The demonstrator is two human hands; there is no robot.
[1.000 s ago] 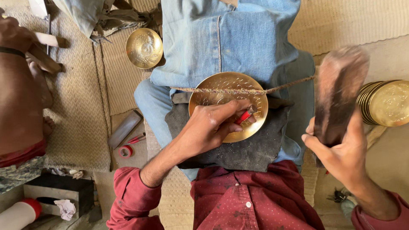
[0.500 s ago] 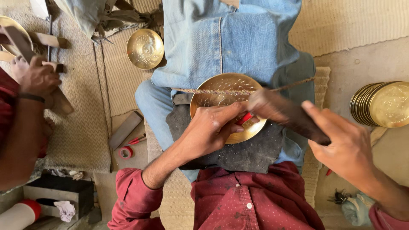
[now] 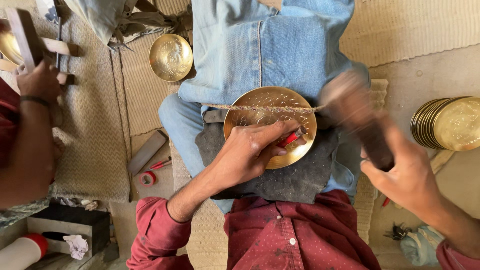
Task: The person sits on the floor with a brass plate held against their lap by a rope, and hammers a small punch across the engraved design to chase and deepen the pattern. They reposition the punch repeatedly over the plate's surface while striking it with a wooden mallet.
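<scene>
1. The brass plate (image 3: 270,125) lay on a dark pad (image 3: 280,175) across the person's lap, a twisted cord (image 3: 260,107) stretched over it, apparently to pin it.
2. The left hand (image 3: 250,152) was closed around a red-handled punch (image 3: 290,138), its tip set on the plate.
3. Right of the plate, the right hand (image 3: 405,175) gripped a blurred wooden mallet (image 3: 355,117), raised beside the punch.
4. Farther right stood stacked brass plates (image 3: 445,124).

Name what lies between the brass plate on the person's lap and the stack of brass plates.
In the head view, between the brass plate and the stack of brass plates comes the right hand, gripping a dark wooden mallet, blurred.
</scene>
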